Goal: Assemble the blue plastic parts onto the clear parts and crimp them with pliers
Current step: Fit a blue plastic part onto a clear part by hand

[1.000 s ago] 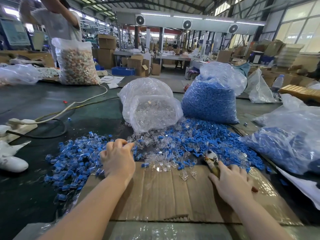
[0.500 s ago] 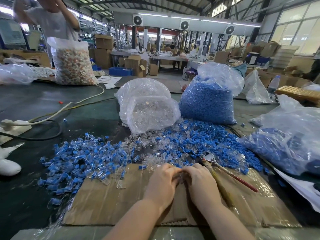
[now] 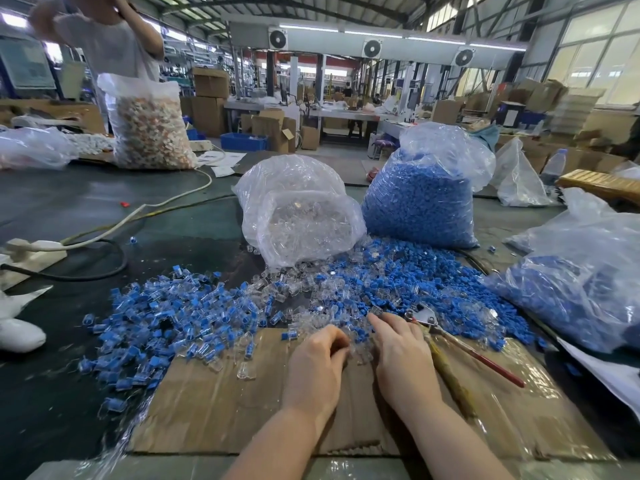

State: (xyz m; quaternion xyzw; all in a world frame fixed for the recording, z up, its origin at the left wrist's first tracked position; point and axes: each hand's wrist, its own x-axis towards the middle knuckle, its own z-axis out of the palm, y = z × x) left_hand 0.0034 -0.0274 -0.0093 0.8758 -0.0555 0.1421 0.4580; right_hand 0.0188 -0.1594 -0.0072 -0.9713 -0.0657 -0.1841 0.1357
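A heap of joined parts [image 3: 166, 317] lies at the left. In the lower middle, the left hand [image 3: 317, 367] curls over clear parts [image 3: 349, 317]; what it holds is hidden. The right hand [image 3: 401, 355] lies flat with straight fingers. Pliers [image 3: 450, 341] lie just right of it, with blue parts [image 3: 415, 271] above.

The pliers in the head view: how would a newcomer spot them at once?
Start at the flat brown cardboard sheet at the table's near edge. The metal pliers with red handles lie on its right part, just right of the right hand, nose toward the loose blue plastic parts. They are the only metal tool among plastic pieces.
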